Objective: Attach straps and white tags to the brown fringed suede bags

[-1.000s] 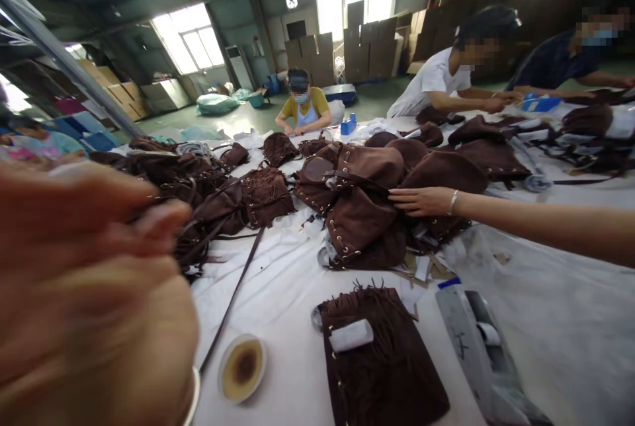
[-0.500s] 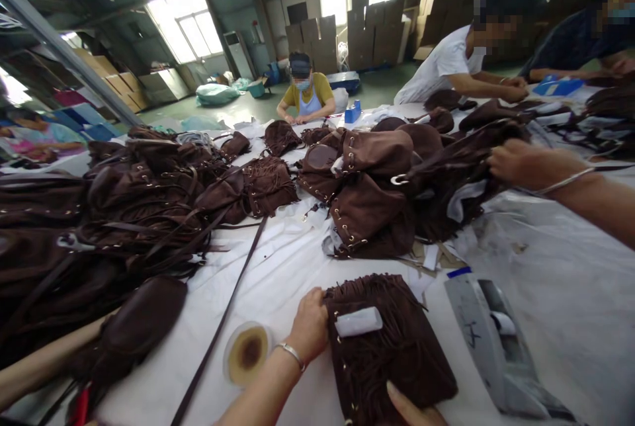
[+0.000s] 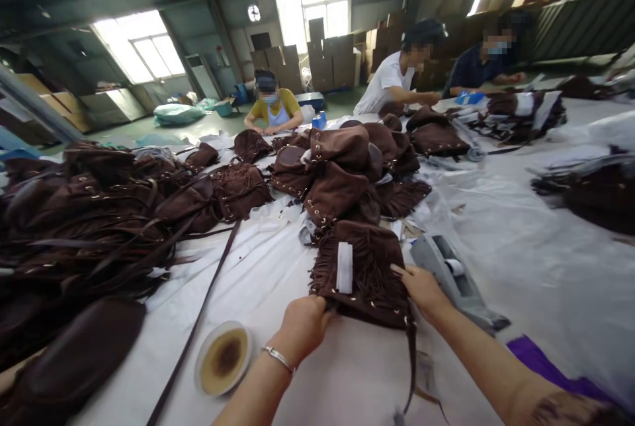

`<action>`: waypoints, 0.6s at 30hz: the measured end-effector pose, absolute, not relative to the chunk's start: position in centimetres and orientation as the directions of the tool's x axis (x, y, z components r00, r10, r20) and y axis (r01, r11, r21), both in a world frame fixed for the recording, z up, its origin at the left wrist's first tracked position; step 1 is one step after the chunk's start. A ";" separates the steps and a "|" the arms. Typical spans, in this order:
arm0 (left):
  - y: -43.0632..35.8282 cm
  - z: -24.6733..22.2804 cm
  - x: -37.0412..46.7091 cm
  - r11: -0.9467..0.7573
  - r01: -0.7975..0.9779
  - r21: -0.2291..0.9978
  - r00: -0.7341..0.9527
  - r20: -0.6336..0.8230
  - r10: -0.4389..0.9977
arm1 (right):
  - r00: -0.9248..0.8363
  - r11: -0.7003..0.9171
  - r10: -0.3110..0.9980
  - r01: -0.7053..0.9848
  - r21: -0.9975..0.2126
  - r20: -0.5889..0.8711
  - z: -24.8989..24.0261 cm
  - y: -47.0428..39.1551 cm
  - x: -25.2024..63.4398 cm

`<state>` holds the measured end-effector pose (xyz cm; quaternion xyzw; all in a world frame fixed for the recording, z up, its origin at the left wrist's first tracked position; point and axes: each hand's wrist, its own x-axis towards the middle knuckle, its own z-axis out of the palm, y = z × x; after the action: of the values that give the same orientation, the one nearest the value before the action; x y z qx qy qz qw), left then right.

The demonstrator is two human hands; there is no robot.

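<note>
A dark brown fringed bag (image 3: 374, 254) with gold eyelets lies in front of me, its eyelet edge facing me. A white strip (image 3: 344, 268) rests on its fringe. My left hand (image 3: 303, 325), with a silver bangle at the wrist, is closed on the bag's near left corner. On the bag's right edge is my right hand (image 3: 421, 288), thumb on top and the other fingers partly hidden. A dark strap (image 3: 411, 360) hangs from the near right corner. Left of my left hand stands a round dish (image 3: 223, 357) with brown liquid.
Brown bags (image 3: 109, 214) are heaped on the left, more (image 3: 342, 174) beyond my bag. A grey tape dispenser (image 3: 449, 274) lies right. Purple material (image 3: 555, 370) is at the lower right. Several people work around the table; an arm (image 3: 20, 373) reaches in at lower left.
The fringed bag has turned and moved farther from me. My right hand has shifted from its near edge to its right side. The other hand at the right has left; the view has swung right.
</note>
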<state>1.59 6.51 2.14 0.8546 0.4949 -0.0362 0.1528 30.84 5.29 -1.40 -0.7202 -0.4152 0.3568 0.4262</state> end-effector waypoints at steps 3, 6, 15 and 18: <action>5.7 1.1 2.2 -0.432 0.883 0.183 0.461 -0.170 0.871 | 0.462 -0.271 0.882 0.345 -0.899 -0.089 -2.2 2.5 31.2; 2.3 0.7 1.6 -0.441 0.859 0.260 0.429 0.105 0.897 | 0.536 -0.219 0.841 0.457 -0.862 0.071 -2.4 -3.1 30.9; -12.3 -2.0 1.5 -0.493 0.656 0.571 0.628 -0.052 0.776 | 0.144 -0.217 0.976 0.534 -0.817 -0.166 -2.5 -15.8 23.4; -13.3 -2.4 3.2 -0.501 0.705 0.502 0.617 -0.085 0.782 | 0.218 -0.178 0.975 0.620 -0.764 -0.050 -2.6 -16.3 21.8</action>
<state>3.22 -13.27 -2.42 0.8630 0.4308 0.0766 0.2525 21.83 -16.26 -2.64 -0.7139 -0.5586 0.2815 0.3149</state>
